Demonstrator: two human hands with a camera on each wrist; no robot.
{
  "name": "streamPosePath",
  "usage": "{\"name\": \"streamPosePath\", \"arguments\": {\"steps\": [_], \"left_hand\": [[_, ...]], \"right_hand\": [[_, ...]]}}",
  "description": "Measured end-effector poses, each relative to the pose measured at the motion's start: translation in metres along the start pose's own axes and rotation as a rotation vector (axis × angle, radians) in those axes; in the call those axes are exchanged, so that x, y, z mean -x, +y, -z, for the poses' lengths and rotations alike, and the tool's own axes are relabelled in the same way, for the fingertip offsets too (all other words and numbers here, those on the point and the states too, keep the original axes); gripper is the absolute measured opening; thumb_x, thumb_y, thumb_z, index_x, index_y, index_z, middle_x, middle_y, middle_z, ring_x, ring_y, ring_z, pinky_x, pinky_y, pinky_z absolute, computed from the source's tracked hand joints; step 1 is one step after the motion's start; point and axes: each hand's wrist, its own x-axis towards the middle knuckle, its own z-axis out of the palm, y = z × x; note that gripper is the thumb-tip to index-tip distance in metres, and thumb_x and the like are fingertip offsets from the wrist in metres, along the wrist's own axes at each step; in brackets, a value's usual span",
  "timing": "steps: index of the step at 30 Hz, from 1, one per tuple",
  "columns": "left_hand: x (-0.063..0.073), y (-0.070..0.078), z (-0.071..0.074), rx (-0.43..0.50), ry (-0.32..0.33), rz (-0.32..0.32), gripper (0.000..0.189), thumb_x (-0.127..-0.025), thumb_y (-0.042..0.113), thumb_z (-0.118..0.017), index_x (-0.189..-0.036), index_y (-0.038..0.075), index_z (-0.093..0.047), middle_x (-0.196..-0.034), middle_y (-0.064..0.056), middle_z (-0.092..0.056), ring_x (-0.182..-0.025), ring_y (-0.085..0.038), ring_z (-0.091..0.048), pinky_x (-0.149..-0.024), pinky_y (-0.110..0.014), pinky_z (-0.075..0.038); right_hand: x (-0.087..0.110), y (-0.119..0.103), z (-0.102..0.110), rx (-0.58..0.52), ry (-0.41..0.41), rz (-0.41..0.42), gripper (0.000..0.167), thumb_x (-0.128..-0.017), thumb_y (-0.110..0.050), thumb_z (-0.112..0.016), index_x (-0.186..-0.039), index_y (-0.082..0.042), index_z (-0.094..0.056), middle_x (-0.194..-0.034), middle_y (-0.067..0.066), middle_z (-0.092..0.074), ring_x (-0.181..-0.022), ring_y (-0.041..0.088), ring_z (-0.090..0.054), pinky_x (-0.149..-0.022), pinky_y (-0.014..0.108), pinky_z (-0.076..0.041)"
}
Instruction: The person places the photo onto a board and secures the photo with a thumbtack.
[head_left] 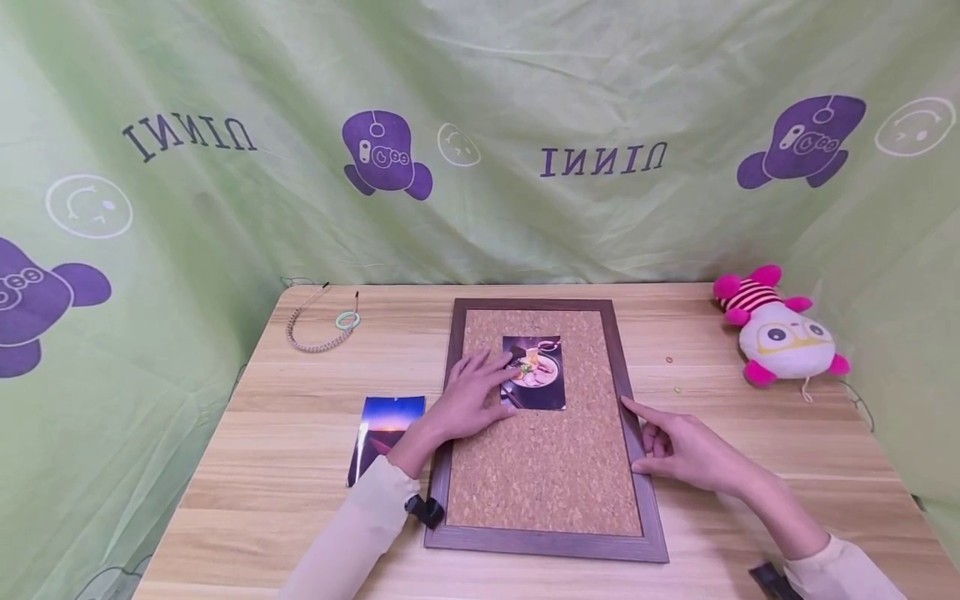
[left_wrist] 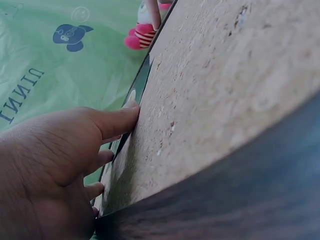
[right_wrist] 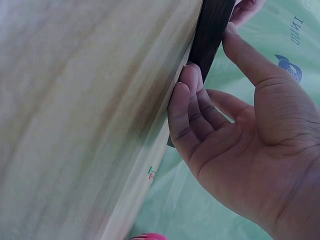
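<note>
In the head view a cork board with a dark wooden frame lies flat on the table. On its upper half lies a photo of a noodle bowl. My left hand rests over the photo's left edge with the fingers spread. My right hand holds the right side of the frame. In the right wrist view its thumb is on the frame's top face and its curled fingers meet the outer side. A sunset photo lies left of the board, partly behind the left forearm.
A headband with a mint ring lies at the back left. A plush toy sits at the back right. Small red and green pins lie right of the board. Green curtains surround the table.
</note>
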Motion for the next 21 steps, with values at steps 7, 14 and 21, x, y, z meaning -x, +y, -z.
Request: {"name": "streamPosePath", "arguments": {"steps": [7,14,21], "left_hand": [[-0.0018,-0.0011,-0.0007,-0.019,0.002,-0.022,0.063,-0.106,0.038,-0.073,-0.162,0.013,-0.058,-0.178,-0.014,-0.037,-0.17,-0.044,-0.016,-0.135,-0.066,-0.008],[-0.0035,-0.0009,-0.0016,-0.042,0.001,-0.028,0.064,-0.107,0.04,-0.072,-0.164,0.015,-0.056,-0.179,-0.013,-0.035,-0.169,-0.044,-0.017,-0.135,-0.067,-0.01],[-0.0028,-0.0053,-0.0049,-0.044,0.032,-0.051,0.062,-0.107,0.038,-0.072,-0.162,0.013,-0.059,-0.177,-0.014,-0.039,-0.168,-0.045,-0.021,-0.133,-0.068,-0.013]], "right_hand": [[0.0002,-0.0006,-0.0002,-0.007,-0.004,-0.007,0.096,-0.088,-0.025,-0.096,-0.163,0.009,-0.046,-0.086,-0.011,-0.06,-0.071,-0.001,-0.053,-0.063,0.023,-0.05],[0.001,-0.0002,-0.0001,-0.004,0.002,-0.007,0.095,-0.088,-0.025,-0.096,-0.162,0.008,-0.047,-0.086,-0.011,-0.06,-0.071,-0.002,-0.052,-0.062,0.023,-0.05],[0.0002,0.0021,0.0014,0.0,-0.011,0.002,0.094,-0.09,-0.025,-0.094,-0.163,0.008,-0.046,-0.085,-0.011,-0.06,-0.071,-0.002,-0.055,-0.064,0.024,-0.052]]}}
